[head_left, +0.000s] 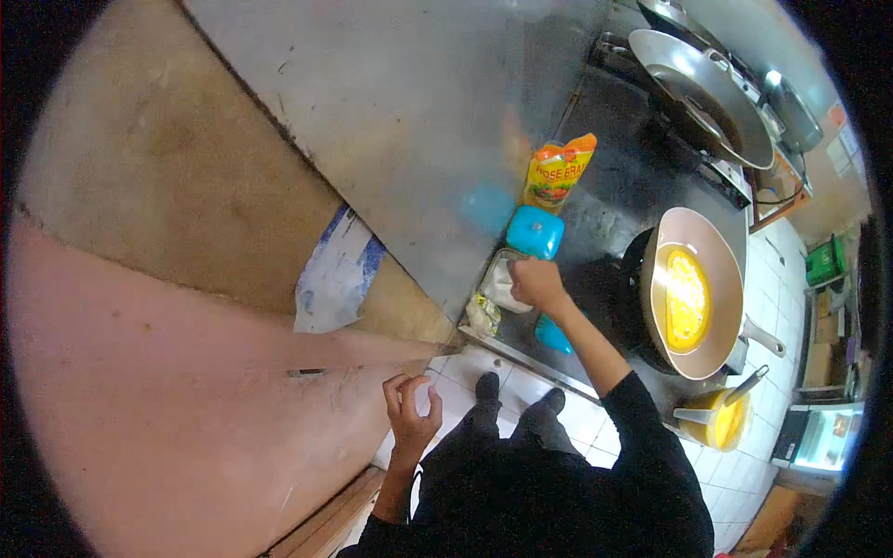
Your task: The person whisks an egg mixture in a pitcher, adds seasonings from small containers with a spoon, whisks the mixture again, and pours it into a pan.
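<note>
My right hand (538,282) reaches into an open square container (503,283) of white powder. Its fingers are closed together, with the tips hidden from view. My left hand (412,414) hangs in the air before the pink wall, fingers curled but apart, holding nothing. A blue lid (536,232) lies just beyond the container, and another blue piece (553,333) shows partly behind my right forearm. Beside the container sits a crumpled packet (483,314). To the right, a light-coloured frying pan (726,279) on the stove holds yellow beaten egg (686,302).
A yellow pouch labelled "Rose Brand" (555,175) stands against the metal backsplash. A large wok (744,112) sits farther along the stove. Near the counter's edge is a jug of yellow liquid (728,423) with a utensil handle (747,383) sticking out. White tiles (581,416) cover the floor.
</note>
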A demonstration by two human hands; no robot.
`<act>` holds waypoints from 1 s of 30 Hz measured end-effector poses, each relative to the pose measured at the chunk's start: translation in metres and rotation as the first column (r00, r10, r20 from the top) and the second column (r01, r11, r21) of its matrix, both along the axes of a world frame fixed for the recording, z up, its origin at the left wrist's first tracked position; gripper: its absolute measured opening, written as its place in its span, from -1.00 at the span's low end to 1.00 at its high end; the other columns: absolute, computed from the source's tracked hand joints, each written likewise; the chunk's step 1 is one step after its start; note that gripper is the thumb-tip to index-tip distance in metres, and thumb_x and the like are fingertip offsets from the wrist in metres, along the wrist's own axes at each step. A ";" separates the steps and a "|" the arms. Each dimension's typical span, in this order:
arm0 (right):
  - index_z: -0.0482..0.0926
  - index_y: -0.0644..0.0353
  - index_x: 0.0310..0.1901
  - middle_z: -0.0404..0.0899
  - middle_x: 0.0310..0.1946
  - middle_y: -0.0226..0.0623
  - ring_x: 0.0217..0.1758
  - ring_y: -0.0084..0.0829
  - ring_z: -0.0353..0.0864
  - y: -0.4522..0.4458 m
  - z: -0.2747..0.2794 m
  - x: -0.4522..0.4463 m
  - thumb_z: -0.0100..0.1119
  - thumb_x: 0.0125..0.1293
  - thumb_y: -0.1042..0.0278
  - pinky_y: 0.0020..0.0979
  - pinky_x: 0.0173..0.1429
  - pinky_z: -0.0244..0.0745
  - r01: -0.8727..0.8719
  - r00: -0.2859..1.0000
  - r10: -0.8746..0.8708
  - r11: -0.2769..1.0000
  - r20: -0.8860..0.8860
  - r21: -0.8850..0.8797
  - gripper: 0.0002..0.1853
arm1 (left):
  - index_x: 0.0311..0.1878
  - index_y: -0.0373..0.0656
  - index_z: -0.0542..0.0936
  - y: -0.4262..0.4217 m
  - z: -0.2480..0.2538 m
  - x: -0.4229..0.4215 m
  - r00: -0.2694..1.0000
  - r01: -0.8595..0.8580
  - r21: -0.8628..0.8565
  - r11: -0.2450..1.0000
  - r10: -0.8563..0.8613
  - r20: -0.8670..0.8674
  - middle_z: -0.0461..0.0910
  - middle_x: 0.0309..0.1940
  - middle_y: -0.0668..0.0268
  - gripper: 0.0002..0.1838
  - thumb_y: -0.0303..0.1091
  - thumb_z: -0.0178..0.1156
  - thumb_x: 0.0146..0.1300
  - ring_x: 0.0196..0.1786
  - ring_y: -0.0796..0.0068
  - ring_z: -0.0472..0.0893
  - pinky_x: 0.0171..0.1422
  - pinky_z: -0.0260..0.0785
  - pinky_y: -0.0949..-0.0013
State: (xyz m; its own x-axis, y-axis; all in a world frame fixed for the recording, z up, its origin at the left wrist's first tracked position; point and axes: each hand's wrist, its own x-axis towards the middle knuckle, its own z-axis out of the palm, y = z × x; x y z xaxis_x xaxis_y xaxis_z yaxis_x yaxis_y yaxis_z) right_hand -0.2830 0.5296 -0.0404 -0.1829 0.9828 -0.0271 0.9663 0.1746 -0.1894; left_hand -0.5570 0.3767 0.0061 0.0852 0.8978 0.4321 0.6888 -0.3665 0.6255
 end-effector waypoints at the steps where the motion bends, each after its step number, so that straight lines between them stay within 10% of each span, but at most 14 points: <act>1: 0.56 0.13 -0.42 0.55 -0.51 -0.11 -0.39 -0.14 0.60 -0.004 0.012 -0.001 0.15 -0.18 0.38 -0.19 -0.37 0.51 -0.002 1.000 0.002 1.000 0.001 -0.001 -0.81 | -0.22 -0.19 0.46 -0.001 0.000 -0.001 1.000 -0.001 -0.010 1.000 0.001 -0.011 0.37 -0.25 0.14 -0.71 -0.58 0.16 -0.09 -0.14 0.19 0.40 -0.11 0.32 0.26; 6: 0.57 0.09 -0.42 0.59 -0.38 -0.22 -0.34 -0.24 0.62 -0.006 0.012 -0.002 0.31 -0.25 0.36 -0.28 -0.34 0.51 -0.071 0.969 0.089 0.994 0.230 -0.083 -0.76 | -0.24 -0.26 0.45 -0.006 -0.008 0.000 0.999 0.001 -0.083 0.997 0.002 0.038 0.29 -0.22 0.09 -0.73 -0.60 0.15 -0.10 -0.13 0.15 0.37 -0.08 0.31 0.27; 30: 0.57 0.16 -0.37 0.56 -0.35 -0.11 -0.37 -0.18 0.61 0.002 -0.006 -0.008 0.14 -0.10 0.47 -0.23 -0.37 0.52 0.004 0.985 -0.017 0.997 0.170 0.077 -0.83 | -0.19 -0.17 0.47 -0.008 -0.019 -0.015 0.998 -0.067 -0.115 0.991 0.065 -0.019 0.29 -0.23 0.12 -0.71 -0.56 0.15 -0.08 -0.16 0.20 0.40 -0.14 0.30 0.26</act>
State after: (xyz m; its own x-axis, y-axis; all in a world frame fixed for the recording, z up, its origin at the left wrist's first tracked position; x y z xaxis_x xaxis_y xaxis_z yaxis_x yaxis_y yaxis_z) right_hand -0.2906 0.5318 -0.0462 -0.1721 0.9849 0.0182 0.9850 0.1722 -0.0082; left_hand -0.5724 0.3688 -0.0132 0.0298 0.9454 0.3245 0.7192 -0.2458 0.6499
